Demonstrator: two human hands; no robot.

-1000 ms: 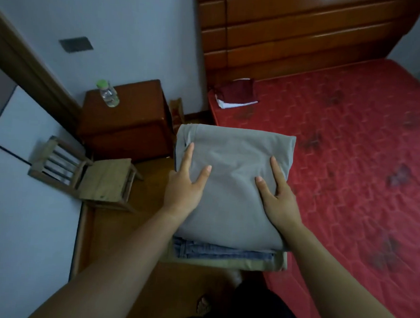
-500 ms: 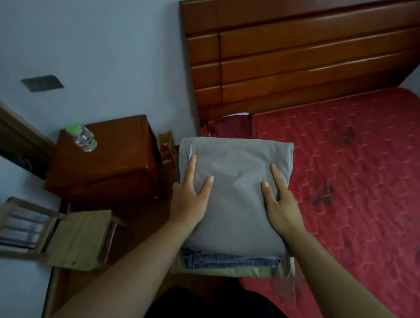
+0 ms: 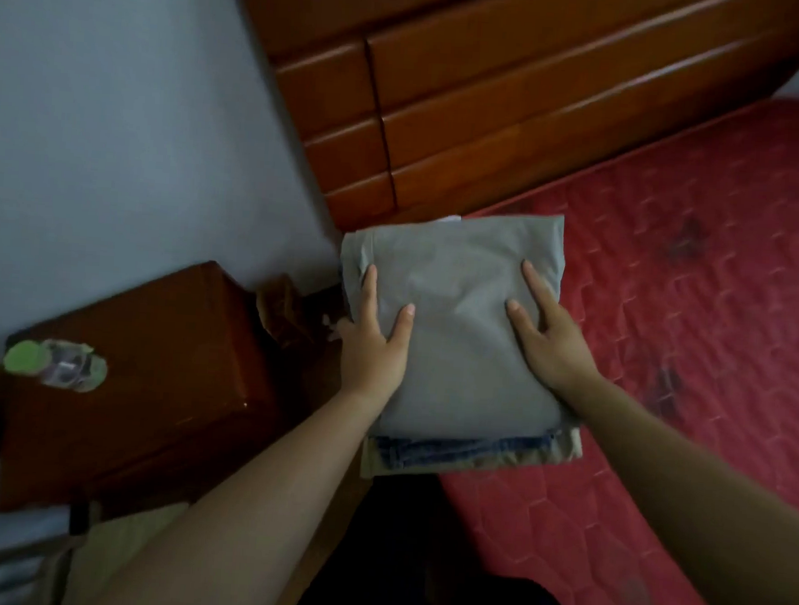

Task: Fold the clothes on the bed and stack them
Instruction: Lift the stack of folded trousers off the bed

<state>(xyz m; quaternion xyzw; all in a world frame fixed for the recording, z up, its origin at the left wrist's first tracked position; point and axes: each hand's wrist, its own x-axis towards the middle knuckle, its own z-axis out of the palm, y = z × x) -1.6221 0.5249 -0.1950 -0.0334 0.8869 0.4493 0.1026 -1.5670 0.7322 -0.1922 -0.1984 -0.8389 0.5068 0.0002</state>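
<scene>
Stack of clothes (image 3: 457, 390) first: it sits in the centre of the frame, caught between your two hands, with its long axis running from the near edge by your body up toward the headboard (image 3: 494, 97). Your left hand (image 3: 376, 347) holds its left side and your right hand (image 3: 549, 339) its right side, level with each other, so neither one leads. On each hand the thumb and one long finger lie straight and flat on top. The remaining fingers go out of sight over the edges, and you appear to be clamping the pile from both sides, not just resting on it.

What the next move turns on is the bed (image 3: 691, 320). Its red mattress lies to the right and upper right of the stack, while the near left corner of the pile hangs out past the mattress edge, over the gap toward the nightstand (image 3: 149, 380). To set it down squarely, you would probably have to shift it rightward in the frame.

The stack looks tidy. A smooth grey garment (image 3: 455, 277) is on top, folded to a neat rectangle. Beneath it, blue jeans (image 3: 463, 449) show at the near edge, and a beige piece (image 3: 471, 468) lies at the bottom, sticking out slightly further. A sliver of white (image 3: 449, 219) peeks past the far edge, and you cannot tell what it belongs to. A bottle (image 3: 57, 365) stands on the nightstand, well apart.
</scene>
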